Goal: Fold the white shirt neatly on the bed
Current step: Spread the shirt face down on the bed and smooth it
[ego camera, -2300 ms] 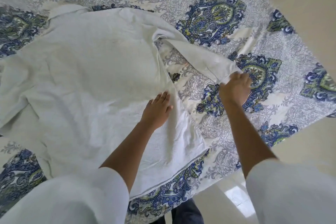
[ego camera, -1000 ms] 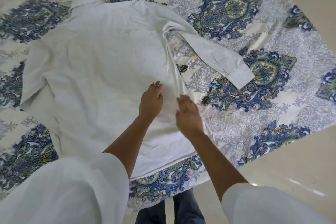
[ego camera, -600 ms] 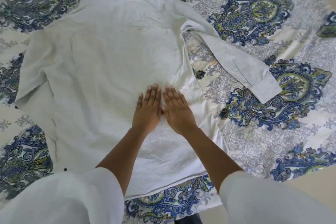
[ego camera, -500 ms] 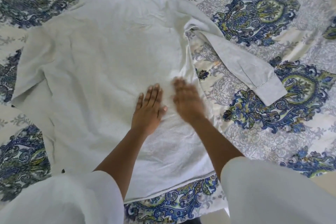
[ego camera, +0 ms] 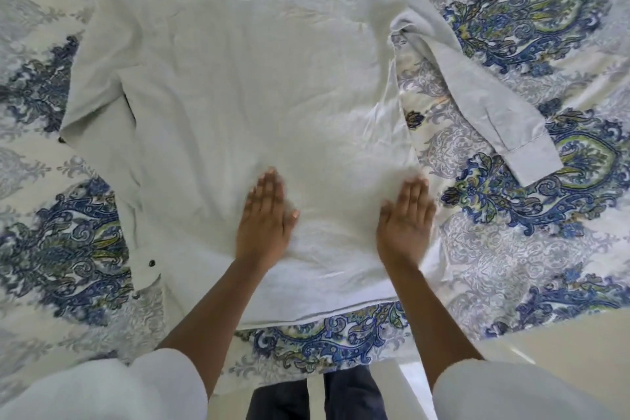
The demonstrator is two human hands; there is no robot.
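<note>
White shirt (ego camera: 238,78): spread flat on the bed (ego camera: 511,266), over a blue paisley cover, hem nearest the person.
Long sleeve (ego camera: 477,102): lies out to the right on the cover, cuff flat.
Left grip (ego camera: 264,218): released, fingers straight, palm down on the shirt's lower middle.
Right grip (ego camera: 407,215): released, fingers straight, palm down at the shirt's lower right edge, slightly blurred.
Dark button (ego camera: 151,262): on the shirt's lower left edge.

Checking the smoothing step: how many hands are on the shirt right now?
2. The left hand lies flat on the lower middle of the white shirt; the right hand lies flat near its lower right edge. Neither is hidden.
</note>
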